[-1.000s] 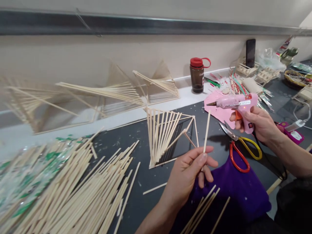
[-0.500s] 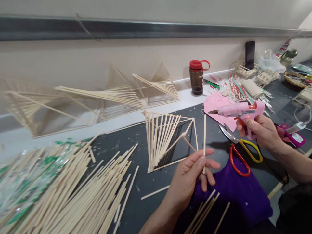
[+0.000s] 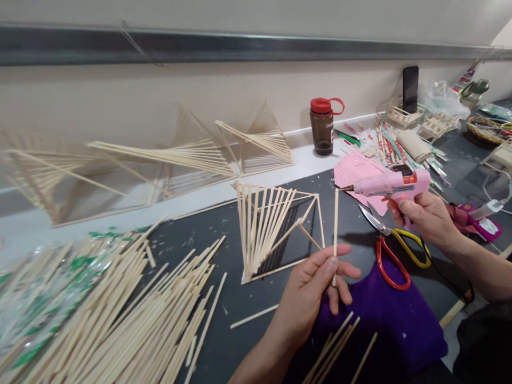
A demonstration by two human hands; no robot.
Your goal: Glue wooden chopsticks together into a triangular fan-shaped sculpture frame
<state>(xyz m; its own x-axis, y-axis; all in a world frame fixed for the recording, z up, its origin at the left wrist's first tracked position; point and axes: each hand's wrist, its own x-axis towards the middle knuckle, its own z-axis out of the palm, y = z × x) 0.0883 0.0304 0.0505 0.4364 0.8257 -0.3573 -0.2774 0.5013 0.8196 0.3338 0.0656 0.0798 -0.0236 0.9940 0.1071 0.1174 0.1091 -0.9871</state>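
Left hand (image 3: 310, 280) pinches a slim, pale wooden stick (image 3: 336, 224) upright; right hand (image 3: 426, 216) grips a pink glue gun (image 3: 384, 184), nozzle (image 3: 347, 188) by the stick's top.

The bagged sticks (image 3: 48, 304) run out past the left edge and the loose sticks (image 3: 160, 314) past the bottom one, while the stick frame (image 3: 64, 173) at far left is blurred. The right hand (image 3: 426, 218) hides most of the glue gun's (image 3: 384, 185) handle, and whether its nozzle touches the upright stick (image 3: 335, 221) cannot be told. Lettering on the gun's label and on the bottle (image 3: 322, 133) is too small to read.
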